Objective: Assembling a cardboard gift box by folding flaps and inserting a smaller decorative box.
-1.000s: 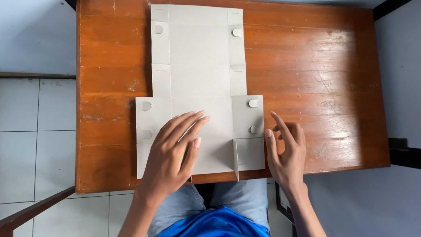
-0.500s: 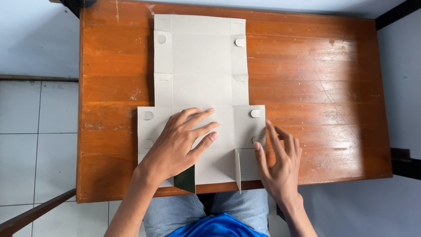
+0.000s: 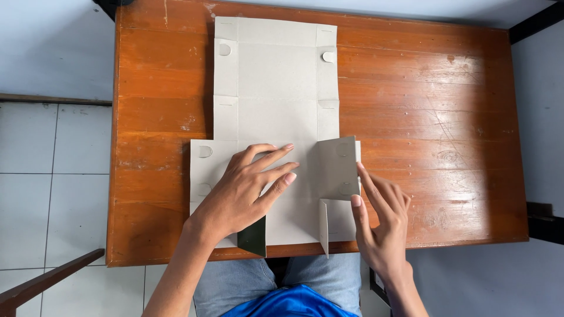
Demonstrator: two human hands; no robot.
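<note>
A flat sheet of grey cardboard (image 3: 276, 105), creased into panels and flaps, lies on the worn wooden table (image 3: 435, 123), running from the far edge to the near one. The left hand (image 3: 247, 191) rests on the near part with fingers (image 3: 276, 157) spread flat, pressing and gripping nothing. The right hand (image 3: 382, 220) is open, its fingertips (image 3: 359, 176) pushing a side flap (image 3: 338, 167) up and inward. A small near flap (image 3: 254, 236) shows a dark underside.
</note>
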